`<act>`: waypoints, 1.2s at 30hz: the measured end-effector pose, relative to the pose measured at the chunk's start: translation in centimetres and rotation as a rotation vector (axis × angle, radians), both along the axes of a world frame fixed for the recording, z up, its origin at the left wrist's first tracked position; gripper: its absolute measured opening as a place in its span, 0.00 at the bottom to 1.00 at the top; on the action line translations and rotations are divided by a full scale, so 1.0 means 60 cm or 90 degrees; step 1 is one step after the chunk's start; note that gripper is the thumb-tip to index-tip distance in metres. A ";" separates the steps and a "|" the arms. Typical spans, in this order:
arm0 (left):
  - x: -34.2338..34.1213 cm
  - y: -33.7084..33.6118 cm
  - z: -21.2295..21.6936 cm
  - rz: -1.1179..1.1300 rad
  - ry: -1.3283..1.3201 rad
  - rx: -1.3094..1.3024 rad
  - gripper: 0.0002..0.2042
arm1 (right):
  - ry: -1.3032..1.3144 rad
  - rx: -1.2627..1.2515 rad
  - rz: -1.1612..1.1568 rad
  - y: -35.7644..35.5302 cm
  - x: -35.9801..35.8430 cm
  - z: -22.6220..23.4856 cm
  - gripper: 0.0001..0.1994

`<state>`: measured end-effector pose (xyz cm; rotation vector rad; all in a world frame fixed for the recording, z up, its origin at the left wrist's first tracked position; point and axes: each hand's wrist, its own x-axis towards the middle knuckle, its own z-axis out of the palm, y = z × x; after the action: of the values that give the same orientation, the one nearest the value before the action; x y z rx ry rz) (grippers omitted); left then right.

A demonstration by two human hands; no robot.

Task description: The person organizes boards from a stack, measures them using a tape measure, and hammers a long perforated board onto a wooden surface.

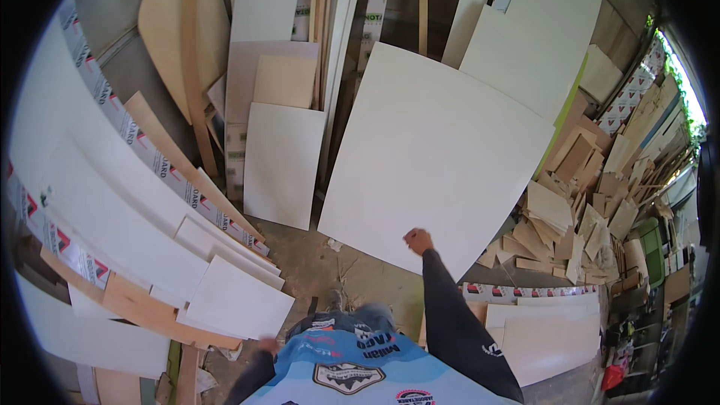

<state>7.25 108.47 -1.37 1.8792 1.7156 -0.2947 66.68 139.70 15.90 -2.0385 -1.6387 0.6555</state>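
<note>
My right hand [418,241] is held out in front of the lower part of a large white board [439,154]. Its fingers are curled into a loose fist, and no object shows in them. Whether it touches the board I cannot tell. The board leans upright against other sheets at the back. Low at my left side is my left hand [268,345], small and blurred, close to the corner of a white panel [238,298]; its fingers cannot be made out.
Long white panels [112,210] lean in layers along the left. Behind stand a smaller white panel [281,165], a rounded plywood sheet [169,34] and tall strips. A heap of wood offcuts [551,214] lies at right. More boards [551,337] stand low on the right.
</note>
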 end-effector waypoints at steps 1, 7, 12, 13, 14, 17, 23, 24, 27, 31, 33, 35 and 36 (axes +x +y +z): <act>-0.026 0.102 0.019 -0.040 0.064 0.049 0.09 | 0.000 0.015 0.009 0.041 0.000 0.016 0.12; -0.001 0.576 0.257 0.593 -0.662 0.316 0.16 | -0.070 -0.017 -0.092 0.296 0.111 0.124 0.12; 0.075 0.641 0.304 0.619 -0.745 0.277 0.11 | -0.150 0.007 -0.126 0.563 0.194 0.230 0.21; 0.092 0.623 0.288 0.619 -0.668 0.216 0.12 | -0.202 0.017 -0.126 0.612 0.219 0.250 0.22; 0.049 0.579 0.233 0.557 -0.587 0.196 0.14 | -0.234 0.040 -0.108 0.677 0.205 0.281 0.23; 0.080 0.461 0.174 0.970 -0.559 0.007 0.13 | -0.271 0.066 -0.102 0.819 0.217 0.350 0.29; 0.145 0.321 0.195 0.784 -0.212 -0.298 0.18 | -0.459 0.193 -0.152 0.953 0.298 0.381 0.33; 0.154 0.324 0.197 0.742 -0.195 -0.297 0.18 | -0.447 0.171 -0.153 0.966 0.304 0.383 0.31; 0.156 0.324 0.210 0.586 -0.118 -0.258 0.18 | -0.430 0.218 -0.170 0.951 0.269 0.428 0.23; 0.143 0.351 0.203 0.334 0.092 0.002 0.18 | -0.390 0.379 -0.127 0.827 0.190 0.478 0.18; 0.173 0.469 0.207 0.644 -0.134 0.308 0.16 | -0.372 0.441 -0.074 0.737 0.150 0.516 0.14; 0.294 0.717 0.412 0.661 -0.272 0.436 0.17 | -0.340 0.457 -0.041 0.619 0.150 0.566 0.11; 0.333 0.801 0.496 0.599 -0.230 0.491 0.19 | -0.302 0.461 -0.011 0.567 0.141 0.588 0.10</act>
<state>27.23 156.54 28.37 1.1769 2.3687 1.1217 75.12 173.72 51.21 -1.7075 -1.7466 -0.4305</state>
